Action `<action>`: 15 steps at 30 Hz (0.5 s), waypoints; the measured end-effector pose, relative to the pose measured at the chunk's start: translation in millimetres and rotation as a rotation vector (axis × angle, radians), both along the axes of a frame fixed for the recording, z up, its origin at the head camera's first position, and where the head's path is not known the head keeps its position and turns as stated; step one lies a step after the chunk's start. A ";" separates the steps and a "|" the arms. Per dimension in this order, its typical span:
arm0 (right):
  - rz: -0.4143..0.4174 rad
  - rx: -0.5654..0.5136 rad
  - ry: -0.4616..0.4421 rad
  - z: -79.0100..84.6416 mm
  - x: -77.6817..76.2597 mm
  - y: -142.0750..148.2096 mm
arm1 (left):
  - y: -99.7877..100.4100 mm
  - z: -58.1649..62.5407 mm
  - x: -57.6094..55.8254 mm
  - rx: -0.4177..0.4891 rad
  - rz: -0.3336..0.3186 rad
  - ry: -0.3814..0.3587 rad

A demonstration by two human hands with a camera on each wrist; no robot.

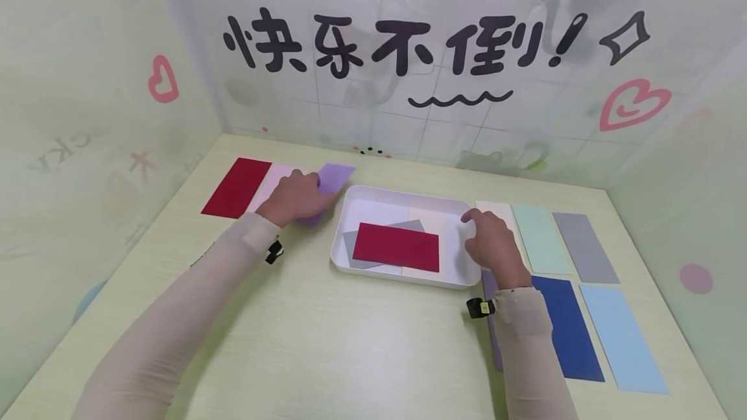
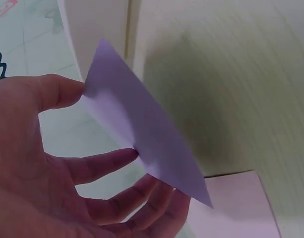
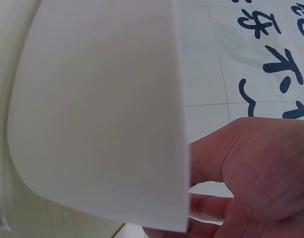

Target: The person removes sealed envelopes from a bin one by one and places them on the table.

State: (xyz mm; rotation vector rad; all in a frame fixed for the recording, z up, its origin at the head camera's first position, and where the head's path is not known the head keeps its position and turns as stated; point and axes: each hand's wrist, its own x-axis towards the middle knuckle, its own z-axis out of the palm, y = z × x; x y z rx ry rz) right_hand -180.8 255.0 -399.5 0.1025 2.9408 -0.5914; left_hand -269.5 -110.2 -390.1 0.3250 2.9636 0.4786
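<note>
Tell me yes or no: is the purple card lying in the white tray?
No: the left hand holds the purple card left of the white tray.

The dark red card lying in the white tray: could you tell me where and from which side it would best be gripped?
Probably at its left short edge, from above. The dark red card lies flat atop a grey card in the white tray, so that overlapping end likely offers a lip to pinch; the right hand crowds the tray's right rim.
</note>
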 end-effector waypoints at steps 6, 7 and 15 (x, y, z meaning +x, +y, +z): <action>0.003 0.001 0.020 0.5 0.2 0.4 | 5.1 -3.6 3.7 -0.056 0.058 -0.045; 0.004 0.002 0.020 0.6 0.1 0.5 | 7.1 -4.3 4.5 -0.070 0.070 -0.048; 0.014 0.005 0.023 -0.2 0.0 0.6 | 20.4 -9.5 9.8 -0.145 0.131 -0.058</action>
